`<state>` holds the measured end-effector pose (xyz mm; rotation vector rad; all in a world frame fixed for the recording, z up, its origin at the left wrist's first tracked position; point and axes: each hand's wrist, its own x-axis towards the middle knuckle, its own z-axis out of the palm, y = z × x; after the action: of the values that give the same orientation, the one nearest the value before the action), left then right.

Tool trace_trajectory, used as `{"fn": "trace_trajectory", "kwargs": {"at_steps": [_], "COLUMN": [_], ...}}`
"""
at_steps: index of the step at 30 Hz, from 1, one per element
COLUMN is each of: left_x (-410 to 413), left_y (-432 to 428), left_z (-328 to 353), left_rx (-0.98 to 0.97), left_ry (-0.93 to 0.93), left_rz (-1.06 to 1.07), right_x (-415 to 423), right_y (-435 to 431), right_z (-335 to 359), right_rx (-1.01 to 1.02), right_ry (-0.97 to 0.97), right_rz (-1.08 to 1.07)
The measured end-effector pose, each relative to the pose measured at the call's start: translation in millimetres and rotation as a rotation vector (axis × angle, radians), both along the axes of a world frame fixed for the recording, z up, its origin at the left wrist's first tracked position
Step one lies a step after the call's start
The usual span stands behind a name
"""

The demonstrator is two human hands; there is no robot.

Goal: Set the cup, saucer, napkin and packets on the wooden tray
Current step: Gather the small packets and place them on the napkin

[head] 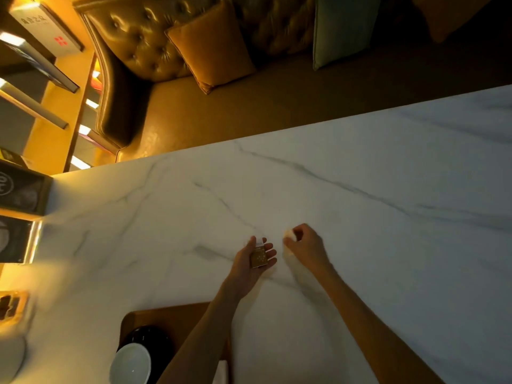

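Hands: both are stretched out over the middle of the tabletop (360, 189), close to each other but not touching.
Left hand (253, 259): it is turned palm up, with the fingers loosely curled around a brown packet (259, 257) that lies in the palm; a white packet end (260, 241) is seen at the fingertips above it.
Right hand (303, 246): it is seen knuckles up, with thumb and fingers pinched on a small pale object (289, 234); what that object is cannot be told, as it is blurred.
Wooden tray (166, 314): it is laid at the near edge of the tabletop, left of the middle, and is partly crossed by the left forearm.
Saucer (148, 336): a dark saucer is set on the tray, toward its near side.
Cup (130, 363): a white cup is placed on the saucer, its rim cut off by the lower border of the view.
Napkin (221, 371): a narrow white strip is seen at the right side of the tray by the forearm; whether it lies fully on the tray cannot be told.
Tabletop: white marble with grey veins; the surface around the hands is bare.
Far edge: a brown tufted bench (144, 42) with an orange cushion (210, 45) and a pale green cushion (343, 26) is seen beyond it.
Left edge: dark boxes (22, 189) are stood there, lit in yellow.
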<state>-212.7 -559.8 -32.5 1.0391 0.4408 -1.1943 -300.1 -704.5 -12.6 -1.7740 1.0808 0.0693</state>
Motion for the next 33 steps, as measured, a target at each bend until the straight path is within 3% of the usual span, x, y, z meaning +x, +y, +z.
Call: {"fn": "trace_trajectory", "kwargs": {"at_steps": [6, 11, 16, 18, 20, 25, 28, 33], "left_x": [-8, -3, 15, 23, 31, 39, 44, 58], "left_y": [59, 143, 229, 255, 276, 303, 310, 312], "left_z": [46, 90, 121, 127, 136, 163, 171, 172], "left_rx": [-0.103, -0.074, -0.117, -0.042, 0.016, 0.094, 0.186, 0.153], "left_ry": [-0.222, -0.352, -0.408, -0.434, -0.518, -0.805, -0.845, -0.826], "left_rz": [-0.097, -0.145, -0.224, -0.26, -0.335, -0.575, -0.628, -0.82], "right_x": [18, 19, 25, 32, 40, 50, 51, 46], "right_y": [127, 203, 243, 257, 272, 319, 331, 320], "right_z": [48, 74, 100, 112, 121, 137, 138, 136], "right_rx": [-0.125, -0.019, 0.124, 0.063, -0.032, 0.031, 0.084, 0.163], "right_ry": [-0.097, -0.194, -0.278, -0.338, -0.362, -0.288, -0.347, -0.346], "right_rz": [0.05, 0.153, 0.276, 0.247, 0.282, 0.438, 0.408, 0.38]}}
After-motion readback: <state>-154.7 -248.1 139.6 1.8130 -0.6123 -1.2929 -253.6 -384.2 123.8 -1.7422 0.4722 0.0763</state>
